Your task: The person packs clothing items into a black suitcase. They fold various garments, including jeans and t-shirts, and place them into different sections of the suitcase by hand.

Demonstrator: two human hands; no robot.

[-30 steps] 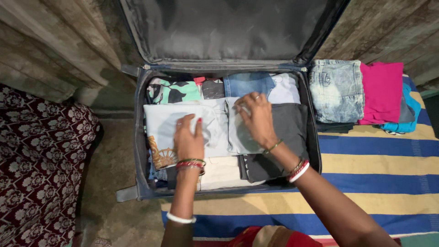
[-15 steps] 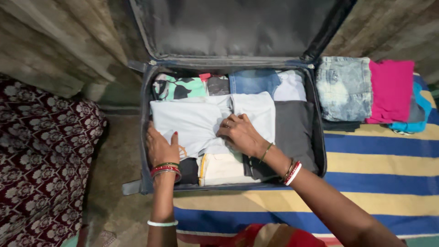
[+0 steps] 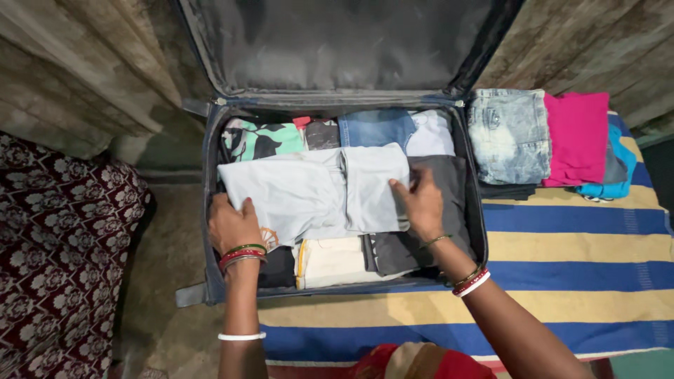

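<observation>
A folded pale grey garment [image 3: 309, 193] lies across the middle of the open suitcase [image 3: 210, 210], on top of other folded clothes. The left hand [image 3: 232, 224] rests flat on its near left corner, the right hand [image 3: 421, 203] flat at its right edge (neither grip closes on anything). To the right, folded jeans [image 3: 509, 133] and a pink garment [image 3: 577, 137] lie on a striped mat [image 3: 583, 245].

Striped blue-and-yellow mat [image 3: 583, 245] at 4 o'clock. Folded faded jeans [image 3: 509, 133] at 2 o'clock, touching folded pink garment [image 3: 577, 137] to their right; turquoise cloth [image 3: 618, 175] beyond. Maroon floral fabric [image 3: 56, 260] at 9 o'clock. Weathered wooden wall [image 3: 84, 63] at 11 o'clock.
</observation>
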